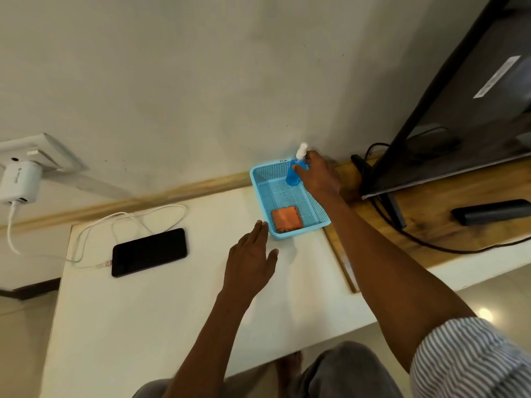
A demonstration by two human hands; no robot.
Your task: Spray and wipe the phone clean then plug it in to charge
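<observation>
Over the desk [161,320] my left hand [249,261] hangs open while my right fingers [301,166] hold the light, slippery spray bottle [293,175] around its middle in the blue basket [260,179] at the back edge, well apart from the phone [149,252].

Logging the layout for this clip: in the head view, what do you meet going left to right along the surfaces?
White charger in the wall socket → black phone → left hand → orange cloth in the blue basket → right hand on the spray bottle → TV → dark remote.
</observation>
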